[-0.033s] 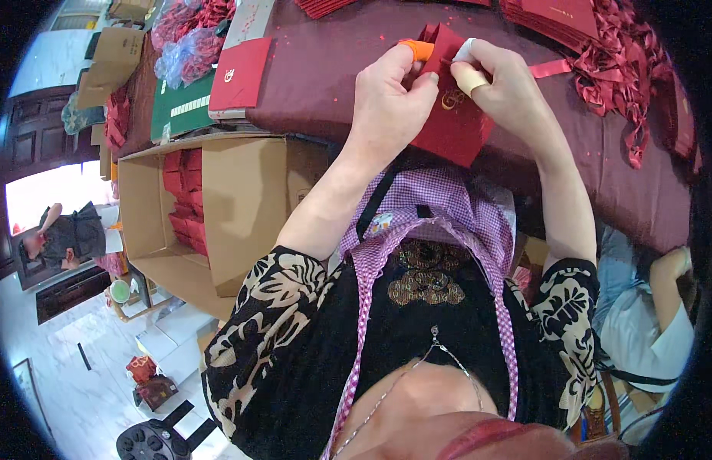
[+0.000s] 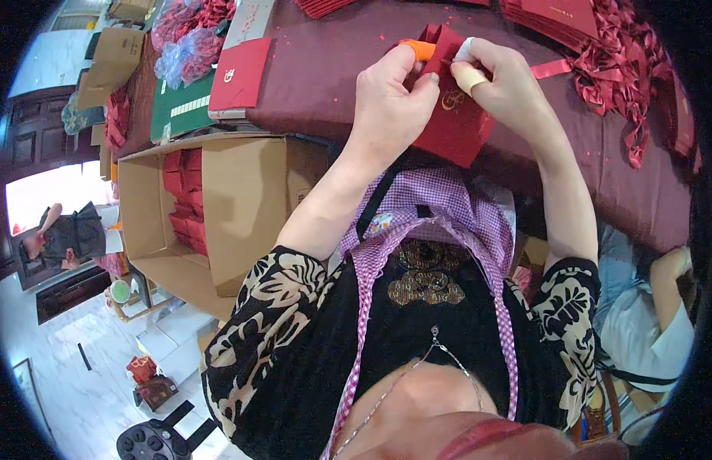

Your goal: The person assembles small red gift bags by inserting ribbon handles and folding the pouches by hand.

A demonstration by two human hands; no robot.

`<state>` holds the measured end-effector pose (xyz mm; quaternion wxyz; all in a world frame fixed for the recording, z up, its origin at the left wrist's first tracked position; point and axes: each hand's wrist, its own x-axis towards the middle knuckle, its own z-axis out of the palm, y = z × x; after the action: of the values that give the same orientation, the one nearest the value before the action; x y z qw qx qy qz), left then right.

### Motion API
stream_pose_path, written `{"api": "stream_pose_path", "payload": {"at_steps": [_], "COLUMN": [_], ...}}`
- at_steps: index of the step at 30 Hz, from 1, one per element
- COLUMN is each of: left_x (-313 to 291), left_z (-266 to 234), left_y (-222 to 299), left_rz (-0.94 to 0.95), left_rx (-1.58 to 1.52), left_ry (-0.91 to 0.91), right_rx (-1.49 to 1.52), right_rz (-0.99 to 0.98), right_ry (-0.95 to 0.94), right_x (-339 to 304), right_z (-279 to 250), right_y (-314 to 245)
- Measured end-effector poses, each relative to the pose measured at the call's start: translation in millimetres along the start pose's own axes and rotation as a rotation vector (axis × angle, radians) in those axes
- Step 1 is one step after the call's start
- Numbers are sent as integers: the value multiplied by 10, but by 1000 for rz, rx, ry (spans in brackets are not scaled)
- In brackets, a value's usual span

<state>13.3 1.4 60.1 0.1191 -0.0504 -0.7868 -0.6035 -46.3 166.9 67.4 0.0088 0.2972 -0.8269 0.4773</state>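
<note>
Right now you hold a red paper pouch [image 2: 455, 126] up over the near edge of the maroon-covered table [image 2: 333, 69], both hands closed on its top end. Your left hand [image 2: 386, 103] pinches the pouch's upper left corner, an orange finger cot [image 2: 419, 50] on the forefinger; to judge by its place, that cot gives grip on the slick paper. Your right hand [image 2: 509, 88] clamps the upper right side, a tan tape wrap [image 2: 471, 78] around one finger and a white cap on the tip above it, probably guarding the skin against paper edges. Holding the pouch tilted off the table lets its lower corner hang free toward your checked apron [image 2: 448, 215]. Left of the pouch, below the table edge, an open cardboard box [image 2: 241, 199] stands with red pieces stacked against its far wall, within easy reach. Right of the pouch, a heap of red ribbons [image 2: 624, 84] lies on the table. Against the earlier frame nothing has visibly shifted: both hands grip the pouch in the same places, and the box and ribbons lie as they did.
</note>
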Motion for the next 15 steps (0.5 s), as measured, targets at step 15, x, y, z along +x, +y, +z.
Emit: {"api": "stream_pose_path", "payload": {"at_steps": [15], "left_x": [28], "left_z": [32], "left_y": [18], "left_rz": [24], "left_rx": [4], "left_ry": [-89], "right_rx": [-709], "right_rz": [-550], "right_ry": [101], "right_x": [-9], "right_z": [32], "right_y": [-87]}}
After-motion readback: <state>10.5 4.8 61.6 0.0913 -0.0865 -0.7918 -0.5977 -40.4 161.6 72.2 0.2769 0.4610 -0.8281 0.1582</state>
